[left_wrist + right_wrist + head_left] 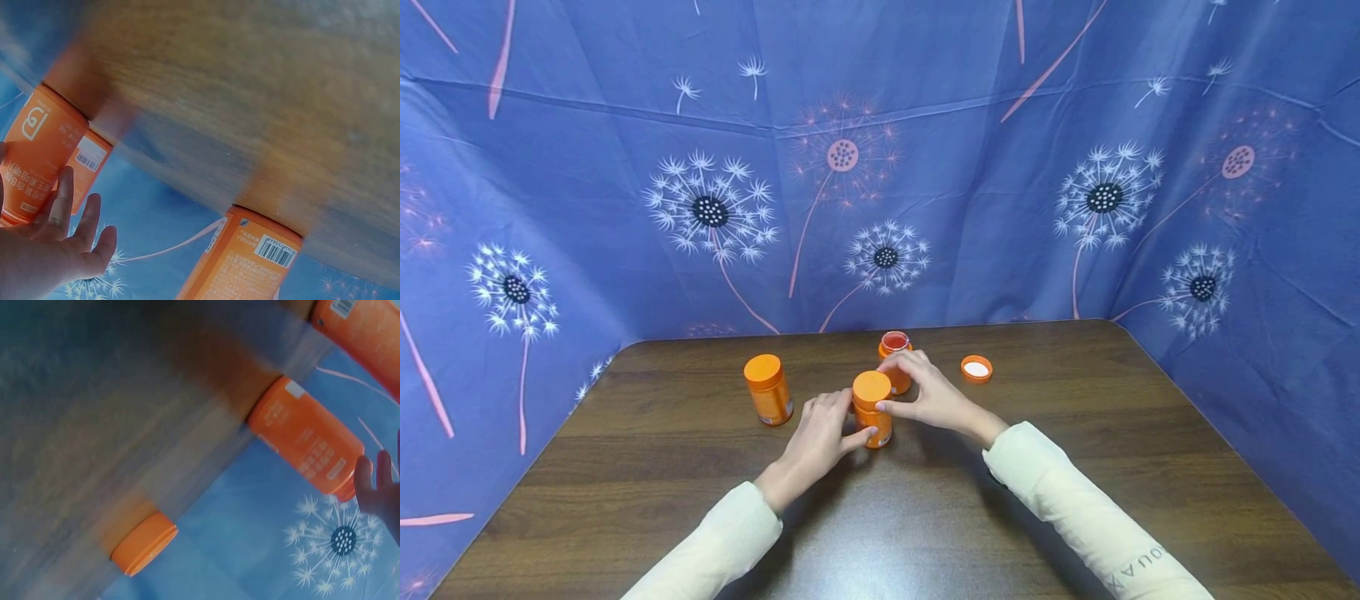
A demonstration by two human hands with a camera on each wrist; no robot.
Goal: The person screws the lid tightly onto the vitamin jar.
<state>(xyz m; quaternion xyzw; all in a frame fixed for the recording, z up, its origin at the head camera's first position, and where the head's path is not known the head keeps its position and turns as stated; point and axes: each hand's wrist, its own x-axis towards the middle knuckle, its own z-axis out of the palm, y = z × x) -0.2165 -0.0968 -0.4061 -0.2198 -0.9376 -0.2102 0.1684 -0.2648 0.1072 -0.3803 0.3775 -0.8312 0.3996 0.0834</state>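
pale sleeves (718, 537) reach in from the lower edge of the head view, the right one bearing dark lettering. between the left hand (815, 435) and the right hand (936, 400) stands the middle jar (873, 423), orange, upright on the brown wooden table (1075, 450), its orange cap (872, 388) on. left hand: grasping the body of this jar from its left side, thumb at the near face; in the left wrist view the outer fingers are spread. right hand: grasping the cap from the right, thumb at the near edge, fingers reaching round the far side. just behind the middle jar, partly covered by the right hand, stands an open jar (898, 382), mouth upward. left jar (768, 393), capped, stands apart, beyond the left hand. loose lid (977, 369) lies right of the open jar, white inner face upward. blue dandelion-print cloth (970, 208) hangs behind.
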